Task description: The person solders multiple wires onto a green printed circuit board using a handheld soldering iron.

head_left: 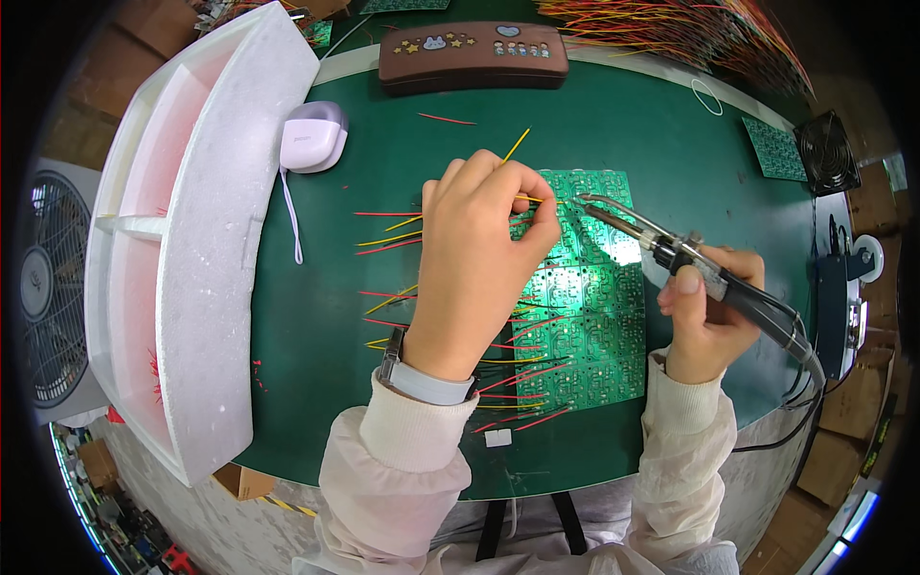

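Observation:
My left hand [484, 225] pinches a yellow wire [517, 144], whose lower end points right at the top of a green circuit board panel [589, 326]. In my right hand [714, 307] is a soldering iron [685, 259] with a thin metal feed tube along it; its tip lies close to the wire's end at the board. Whether tip and wire touch is too small to tell. Red, yellow and black wires [388, 240] stick out leftward from the panel's left side, partly hidden under my left hand and wrist.
A white foam box [216, 192] with compartments stands at left, beside a lilac case [314, 139] with a strap. A brown pencil case [474, 56] lies at the back, near bundled wires [690, 34]. A small black fan [827, 153] and another board [774, 149] sit at far right.

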### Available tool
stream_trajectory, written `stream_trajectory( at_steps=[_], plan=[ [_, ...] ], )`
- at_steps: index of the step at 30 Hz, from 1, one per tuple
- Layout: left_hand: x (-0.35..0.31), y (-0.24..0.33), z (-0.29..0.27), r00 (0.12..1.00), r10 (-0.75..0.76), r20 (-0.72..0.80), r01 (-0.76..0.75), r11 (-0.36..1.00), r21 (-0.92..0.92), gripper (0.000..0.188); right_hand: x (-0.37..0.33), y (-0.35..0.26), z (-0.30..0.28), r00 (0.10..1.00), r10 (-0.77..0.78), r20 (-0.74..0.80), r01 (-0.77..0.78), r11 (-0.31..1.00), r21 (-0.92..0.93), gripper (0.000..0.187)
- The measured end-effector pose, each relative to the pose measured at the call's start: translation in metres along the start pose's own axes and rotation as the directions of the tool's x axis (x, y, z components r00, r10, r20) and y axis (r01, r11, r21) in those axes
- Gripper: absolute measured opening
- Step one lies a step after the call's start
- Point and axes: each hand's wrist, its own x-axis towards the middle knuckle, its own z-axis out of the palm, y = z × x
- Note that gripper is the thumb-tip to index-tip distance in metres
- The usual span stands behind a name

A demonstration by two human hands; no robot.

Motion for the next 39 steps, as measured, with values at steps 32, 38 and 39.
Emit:
stream_trajectory(
  at_steps=[32,38,39],
  plan=[
    [0.0,0.002,-0.002,0.999,0.04,-0.005,-0.04,0.998,0.058,0.003,0.0,-0.003,-0.002,0.993,0.12,0.007,-0.12,0.992,0.023,0.023],
    [0.009,-0.006,-0.011,0.99,0.094,-0.105,-0.091,0.995,0.031,0.02,0.004,-0.009,-0.002,0.998,0.055,-0.042,-0.051,0.995,0.084,0.023],
    [0.01,-0.009,-0.013,0.974,0.154,-0.165,-0.15,0.988,0.04,0.024,0.005,-0.01,-0.003,0.998,0.038,-0.055,-0.034,0.996,0.081,0.023]
  ],
)
